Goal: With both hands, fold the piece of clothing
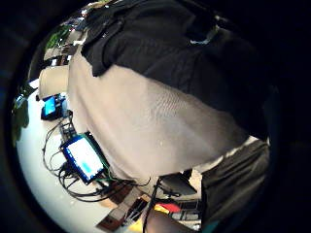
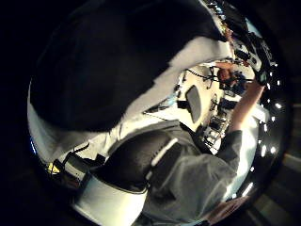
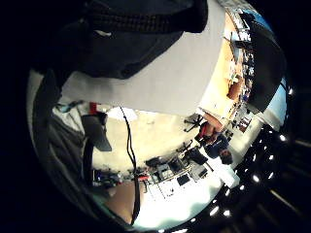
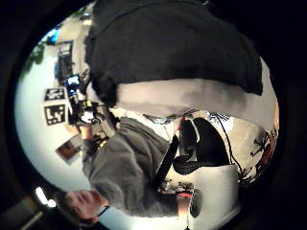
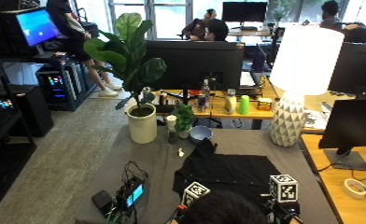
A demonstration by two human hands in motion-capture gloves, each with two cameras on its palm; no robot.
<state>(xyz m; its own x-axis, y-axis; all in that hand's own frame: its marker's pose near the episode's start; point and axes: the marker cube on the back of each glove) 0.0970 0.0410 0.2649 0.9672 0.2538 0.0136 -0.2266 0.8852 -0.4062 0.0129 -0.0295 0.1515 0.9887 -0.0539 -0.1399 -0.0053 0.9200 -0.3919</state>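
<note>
Black garment lies spread flat on the grey table, straight in front of the person. Its broad body runs side to side across the reach. One narrow part tapers off at the far end toward a blue bowl.

Both hands are at the near edge of the garment, one towards each near corner. In the outside view they are hidden behind the person's head, so no pose can be read there. From either grip, nearly all the cloth lies ahead, away from the body. Neither hand looks clearly nearer, since the near edge sits about square to the person.

Palm views: black cloth fills much of each, close under the left palm and under the right palm, with bare table showing beyond the cloth's edge. That puts the palms low over the cloth and facing it. Whether either hand is pinching the cloth, pressing on it or spread flat, I cannot tell.

Judgement: the fold would probably carry the near edge forward over the body, with both hands moving level.

Nearby: a small device with a lit screen outboard of the left hand, just off the cloth. A potted plant and a white lamp stand past the far edge.
</note>
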